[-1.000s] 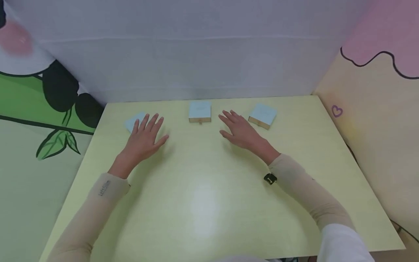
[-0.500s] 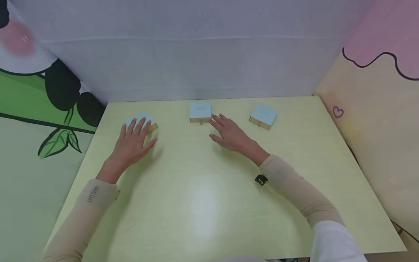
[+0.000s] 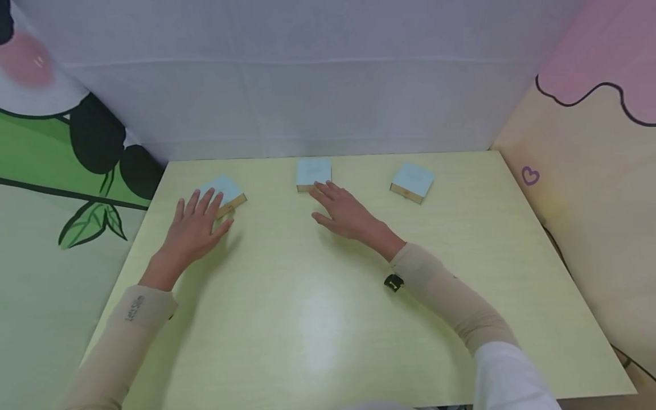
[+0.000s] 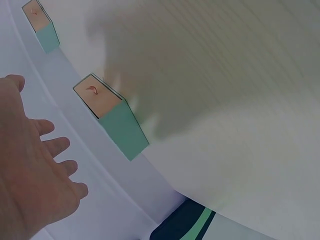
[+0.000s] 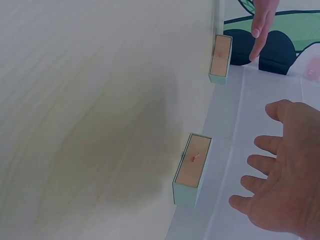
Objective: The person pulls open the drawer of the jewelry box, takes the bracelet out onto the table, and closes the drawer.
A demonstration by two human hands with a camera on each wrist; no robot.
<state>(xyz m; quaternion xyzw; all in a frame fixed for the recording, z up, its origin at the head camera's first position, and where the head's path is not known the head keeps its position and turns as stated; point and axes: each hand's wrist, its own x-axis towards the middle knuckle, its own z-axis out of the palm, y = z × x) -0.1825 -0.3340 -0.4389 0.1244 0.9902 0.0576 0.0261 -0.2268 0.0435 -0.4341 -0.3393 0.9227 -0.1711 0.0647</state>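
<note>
boxes [image 3: 314, 169] with light blue tops and tan fronts, three in all, line the far side of a pale yellow table [image 3: 287, 267] as a person reaches out with both bare hands well apart. the left hand [image 3: 192, 230], fingers extended and spread, hovers over the near left part of the left box [image 3: 229, 188], which sits at an angle; the left wrist view shows a gap between them. the right hand [image 3: 348, 215], fingers likewise outstretched, hovers by the front of the middle box, set square to the table's edge, with a gap showing from the right wrist. the right box [image 3: 413, 180] lies turned, well apart from both hands. beige sleeves [image 3: 130, 336] cover the forearms; a whitish sheet [image 3: 307, 102] hangs behind.
</note>
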